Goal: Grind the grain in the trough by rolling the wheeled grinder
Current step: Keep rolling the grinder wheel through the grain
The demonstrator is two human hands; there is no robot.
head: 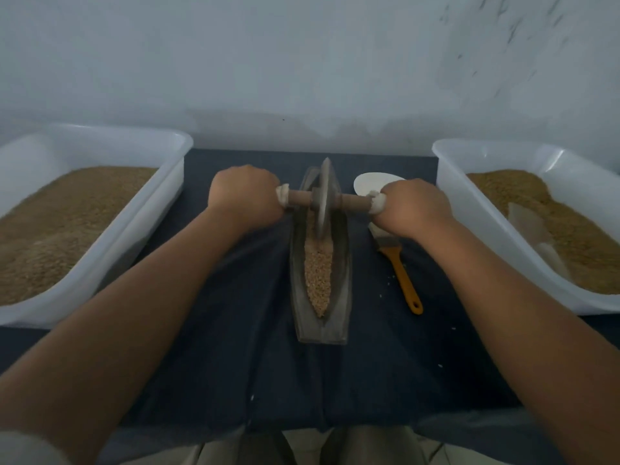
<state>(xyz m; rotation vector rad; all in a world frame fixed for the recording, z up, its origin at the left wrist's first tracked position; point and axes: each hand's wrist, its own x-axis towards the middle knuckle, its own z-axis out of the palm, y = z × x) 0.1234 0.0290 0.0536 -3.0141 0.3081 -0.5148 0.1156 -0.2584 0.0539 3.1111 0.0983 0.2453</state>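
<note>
**Grinder at far end of trough**

Pale wall behind; dark cloth (235, 347) over table. Trough (342, 270) centre, running near-far, grain (318, 280) in near half. Wheel (322, 203) upright in far half. L hand (245, 193) & R hand (414, 208) each fisted round axle (298, 198) ends. Bins (167, 182) of grain L & R. Brush (404, 280), white scoop (369, 186) just R of trough.

A dark cloth (235, 347) covers the table. The trough (343, 280) lies mid-cloth, running away from the person. One white tub (161, 209) stands left of the trough, another (469, 196) right. A brush (404, 280) and white scoop (369, 184) lie just right of it.
</note>
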